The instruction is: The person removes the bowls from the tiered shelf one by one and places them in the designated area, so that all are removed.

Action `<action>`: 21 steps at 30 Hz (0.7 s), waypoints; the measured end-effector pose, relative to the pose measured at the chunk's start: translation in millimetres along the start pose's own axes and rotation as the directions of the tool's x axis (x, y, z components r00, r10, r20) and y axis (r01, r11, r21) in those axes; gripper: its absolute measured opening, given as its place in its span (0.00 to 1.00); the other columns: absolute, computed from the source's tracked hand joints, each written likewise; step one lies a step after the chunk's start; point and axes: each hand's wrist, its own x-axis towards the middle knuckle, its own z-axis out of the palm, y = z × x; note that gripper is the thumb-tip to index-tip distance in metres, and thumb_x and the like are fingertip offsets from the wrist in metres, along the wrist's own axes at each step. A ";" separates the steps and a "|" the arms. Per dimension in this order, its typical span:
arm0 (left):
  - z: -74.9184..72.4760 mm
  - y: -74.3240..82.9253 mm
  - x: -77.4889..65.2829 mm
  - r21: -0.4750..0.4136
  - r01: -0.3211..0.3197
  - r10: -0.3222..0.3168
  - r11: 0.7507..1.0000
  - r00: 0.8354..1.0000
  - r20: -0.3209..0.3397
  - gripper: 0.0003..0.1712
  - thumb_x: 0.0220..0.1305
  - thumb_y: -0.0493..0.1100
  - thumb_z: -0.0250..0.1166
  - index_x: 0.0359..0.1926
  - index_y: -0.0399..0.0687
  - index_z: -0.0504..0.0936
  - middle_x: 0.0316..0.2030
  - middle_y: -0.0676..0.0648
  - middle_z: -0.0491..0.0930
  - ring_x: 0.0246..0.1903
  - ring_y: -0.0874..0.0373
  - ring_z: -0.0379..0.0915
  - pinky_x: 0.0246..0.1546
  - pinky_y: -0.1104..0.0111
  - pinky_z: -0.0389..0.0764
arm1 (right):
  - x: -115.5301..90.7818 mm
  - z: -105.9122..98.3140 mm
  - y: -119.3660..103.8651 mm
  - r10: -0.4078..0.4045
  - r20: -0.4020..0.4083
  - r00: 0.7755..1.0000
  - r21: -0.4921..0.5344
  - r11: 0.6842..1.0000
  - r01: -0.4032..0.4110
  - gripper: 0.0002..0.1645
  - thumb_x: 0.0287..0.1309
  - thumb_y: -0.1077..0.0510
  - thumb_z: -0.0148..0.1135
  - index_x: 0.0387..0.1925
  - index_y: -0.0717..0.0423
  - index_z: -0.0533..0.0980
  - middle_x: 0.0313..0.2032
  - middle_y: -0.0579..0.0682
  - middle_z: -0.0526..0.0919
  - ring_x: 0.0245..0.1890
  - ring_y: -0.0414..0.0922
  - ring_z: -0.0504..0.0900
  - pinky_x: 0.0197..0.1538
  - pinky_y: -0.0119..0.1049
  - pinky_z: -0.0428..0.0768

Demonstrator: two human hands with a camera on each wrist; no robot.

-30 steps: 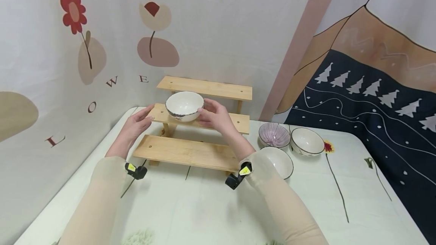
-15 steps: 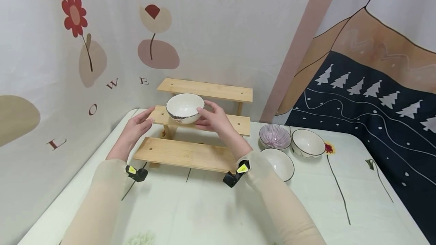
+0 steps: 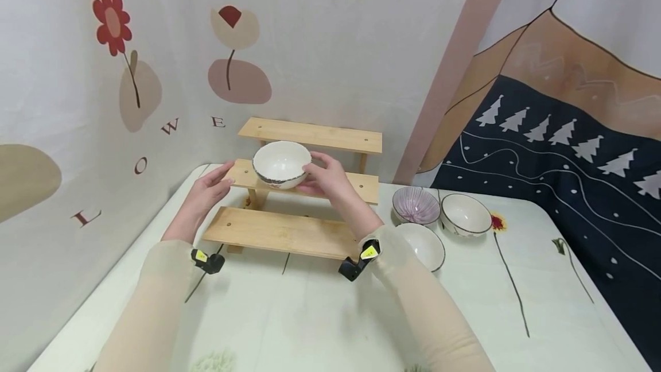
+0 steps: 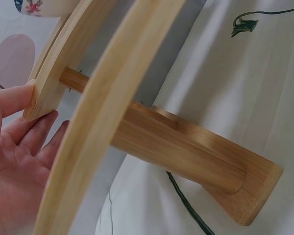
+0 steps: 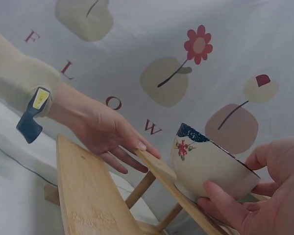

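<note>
A white bowl (image 3: 282,164) with a dark speckled rim and a small red flower stands upright on the middle step of a three-step wooden shelf (image 3: 279,233). My right hand (image 3: 326,178) grips the bowl's right side; in the right wrist view the thumb lies low on the wall of the bowl and fingers reach behind its rim. At the left end of the same step is my left hand (image 3: 205,193). The left wrist view shows its thumb against the board's end (image 4: 43,100) and its fingers beneath, holding that end.
Right of the shelf, on the pale flower-printed cloth (image 3: 310,314), stand a purple-striped bowl (image 3: 415,205), a cream bowl (image 3: 466,214) and a white bowl (image 3: 424,245) partly behind my right sleeve. A printed curtain (image 3: 351,45) hangs close behind the shelf.
The right hand's fingers have shifted slightly on the bowl, and the bowl has moved very slightly right. The left hand stays at the shelf's end.
</note>
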 end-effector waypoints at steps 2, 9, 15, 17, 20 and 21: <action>0.2 0.7 -0.1 0.002 -0.002 0.002 1.000 1.000 0.002 0.36 0.78 0.49 0.51 0.79 0.50 0.48 0.80 0.44 0.42 0.78 0.45 0.46 0.79 0.56 0.57 | -1.8 -2.4 -0.1 -0.004 0.003 1.000 -0.003 1.000 0.004 0.34 0.68 0.63 0.55 0.74 0.51 0.62 0.51 0.67 0.82 0.30 0.45 0.87 0.34 0.28 0.89; 1.8 2.2 -1.4 -0.003 -0.004 0.004 1.000 1.000 0.008 0.36 0.78 0.49 0.51 0.79 0.50 0.47 0.80 0.45 0.42 0.78 0.44 0.45 0.79 0.56 0.56 | -10.3 -14.8 -3.9 -0.009 -0.007 1.000 -0.029 1.000 0.009 0.34 0.67 0.63 0.54 0.73 0.51 0.63 0.60 0.66 0.77 0.41 0.54 0.89 0.40 0.33 0.91; -0.1 0.8 -1.2 -0.014 -0.005 0.005 1.000 1.000 0.018 0.37 0.77 0.50 0.51 0.79 0.52 0.47 0.80 0.46 0.40 0.78 0.45 0.44 0.79 0.58 0.56 | -22.5 -30.2 -10.5 -0.008 0.002 1.000 0.015 1.000 0.008 0.34 0.66 0.65 0.54 0.73 0.50 0.63 0.67 0.65 0.69 0.54 0.66 0.82 0.42 0.34 0.90; -0.1 0.6 -0.9 -0.014 -0.004 0.005 1.000 1.000 0.018 0.37 0.77 0.51 0.52 0.79 0.52 0.48 0.80 0.46 0.40 0.78 0.45 0.44 0.79 0.59 0.56 | -27.7 -36.9 -12.7 -0.005 0.000 1.000 0.028 1.000 0.005 0.35 0.66 0.65 0.54 0.73 0.50 0.63 0.67 0.65 0.69 0.55 0.67 0.81 0.43 0.34 0.90; 0.6 1.2 -0.7 -0.015 -0.002 0.002 1.000 1.000 0.016 0.37 0.77 0.51 0.52 0.79 0.52 0.48 0.80 0.46 0.40 0.78 0.46 0.45 0.79 0.59 0.56 | -36.0 -47.8 -15.6 -0.002 -0.003 1.000 0.038 0.999 0.002 0.35 0.65 0.65 0.53 0.73 0.49 0.63 0.68 0.65 0.68 0.56 0.67 0.80 0.43 0.35 0.90; 0.9 1.6 -0.5 -0.014 0.000 0.000 1.000 1.000 0.013 0.37 0.77 0.51 0.51 0.79 0.52 0.48 0.80 0.46 0.41 0.78 0.46 0.45 0.79 0.59 0.56 | -38.7 -51.5 -16.5 -0.001 -0.003 1.000 0.038 0.999 0.001 0.35 0.66 0.65 0.53 0.73 0.49 0.63 0.68 0.65 0.68 0.57 0.68 0.80 0.44 0.35 0.90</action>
